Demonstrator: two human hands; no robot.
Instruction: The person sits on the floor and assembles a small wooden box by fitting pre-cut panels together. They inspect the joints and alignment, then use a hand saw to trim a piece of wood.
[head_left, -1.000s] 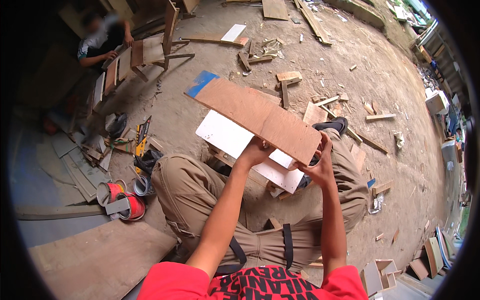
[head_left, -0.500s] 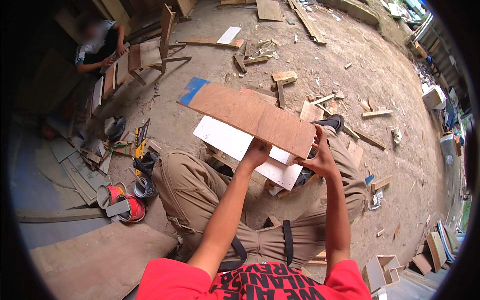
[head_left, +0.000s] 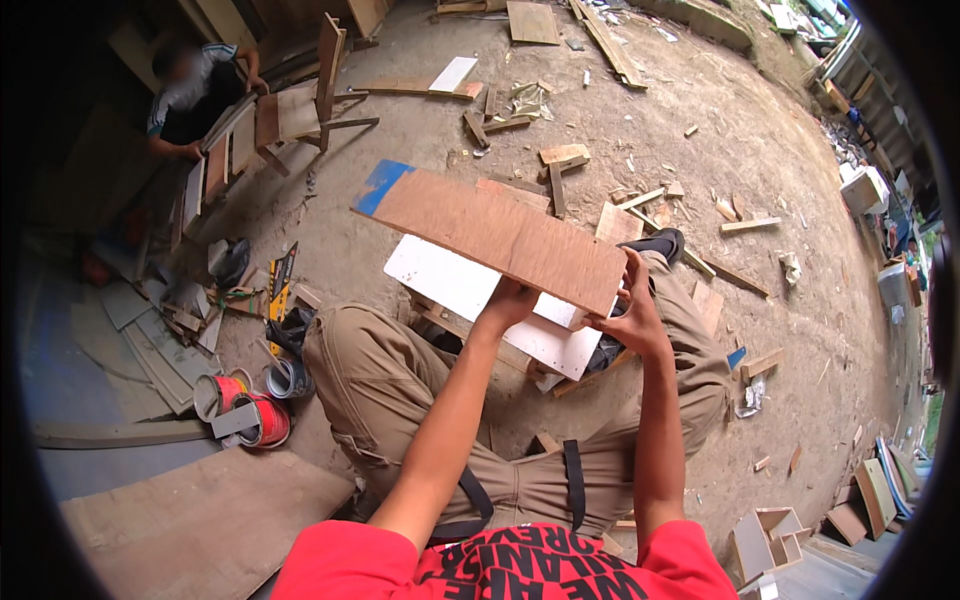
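Observation:
A long brown plywood board (head_left: 490,238) with a blue-painted far-left end is held at a slant over my lap. Curled beneath its near edge, my left hand (head_left: 511,304) is closed against the board, with its fingertips hidden. My right hand (head_left: 637,315) grips the board's right end, fingers on the end edge and thumb low. A small white piece (head_left: 560,309) shows under the board between my hands. Below lies a white panel (head_left: 450,277) with small dark holes, resting on a low wooden support that is mostly hidden between my legs.
Wood offcuts (head_left: 565,155) litter the ground ahead. To the left are a yellow-and-black handsaw (head_left: 281,283), red cans (head_left: 266,420) and a large plywood sheet (head_left: 205,520). A small wooden box (head_left: 768,540) sits at lower right. Another person (head_left: 195,95) works by wooden furniture at far left.
The plywood board and both my hands have shifted very slightly left, still in the same hold. At far left, the other person's arms and body have moved a little.

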